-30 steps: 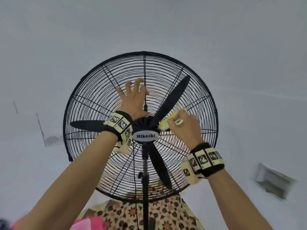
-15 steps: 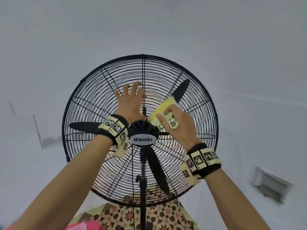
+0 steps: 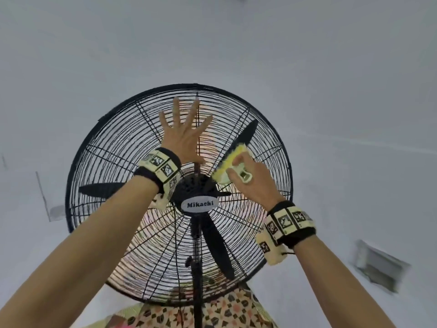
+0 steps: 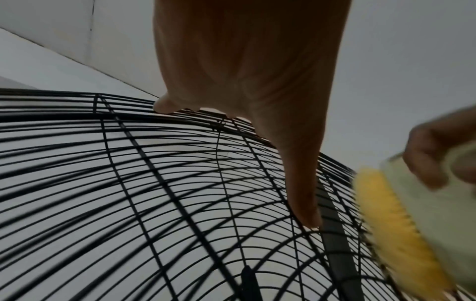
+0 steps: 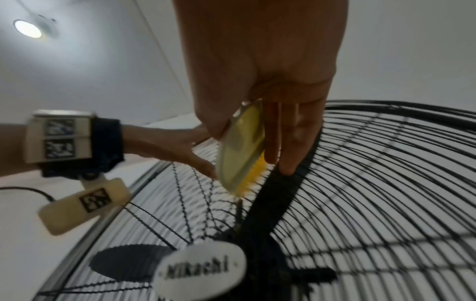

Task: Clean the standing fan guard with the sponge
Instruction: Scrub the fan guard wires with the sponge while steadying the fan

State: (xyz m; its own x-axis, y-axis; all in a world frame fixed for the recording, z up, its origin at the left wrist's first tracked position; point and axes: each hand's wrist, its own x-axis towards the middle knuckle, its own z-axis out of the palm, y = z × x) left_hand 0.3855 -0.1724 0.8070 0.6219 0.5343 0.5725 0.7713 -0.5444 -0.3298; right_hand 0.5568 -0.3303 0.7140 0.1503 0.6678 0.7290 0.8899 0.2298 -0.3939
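A black wire fan guard [image 3: 113, 143] fills the middle of the head view, with a white "Mikachi" badge [image 3: 200, 204] at its hub. My left hand [image 3: 186, 136] lies flat on the upper part of the guard [image 4: 128, 183], fingers spread and straight. My right hand [image 3: 250, 178] grips a yellow sponge [image 3: 230, 160] with a pale plastic back. The sponge [image 5: 242, 150] presses on the wires just up and right of the hub, over a black blade. In the left wrist view the sponge [image 4: 401, 230] shows at the right edge.
The fan's black pole [image 3: 197, 280] runs down from the hub. Patterned cloth [image 3: 212, 311] lies below the fan. White walls surround it, with a grey vent-like fixture [image 3: 378, 266] at the right and a ceiling light [image 5: 27, 28].
My left hand has slid up the guard and spread its fingers wider. My right hand has moved the sponge up and outward from the hub.
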